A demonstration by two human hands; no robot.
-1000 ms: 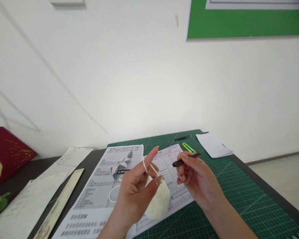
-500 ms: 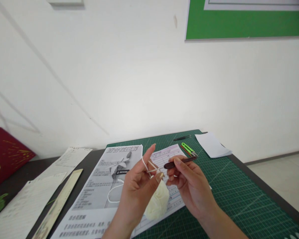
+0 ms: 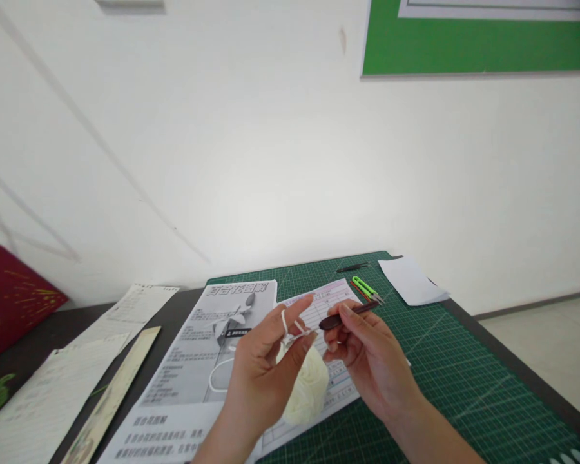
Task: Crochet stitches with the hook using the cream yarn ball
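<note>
My left hand point(image 3: 265, 364) pinches cream yarn point(image 3: 285, 321) between thumb and fingers, with a strand looped round the index finger. In my right hand point(image 3: 374, 361) is a dark brown crochet hook point(image 3: 330, 321), gripped between thumb and fingers. Its thick rounded end points at my left hand, close to the pinched yarn; the thin part extends to the right. Below and between both hands sits a cream yarn ball point(image 3: 309, 390), partly covered by my left hand. A loose curl of yarn point(image 3: 214, 376) lies left of my left wrist.
Printed sheets point(image 3: 164, 419) lie under the hands on a green cutting mat point(image 3: 464, 374). Beyond them are green thread snips point(image 3: 363, 287), a dark slim tool point(image 3: 352, 267) and white paper point(image 3: 413, 281). A ruler point(image 3: 111, 393) and handwritten pages point(image 3: 53, 386) are at left.
My left index finger has bent down toward the right, and the yarn loop on it sits lower. The crochet hook in my right hand has barely moved.
</note>
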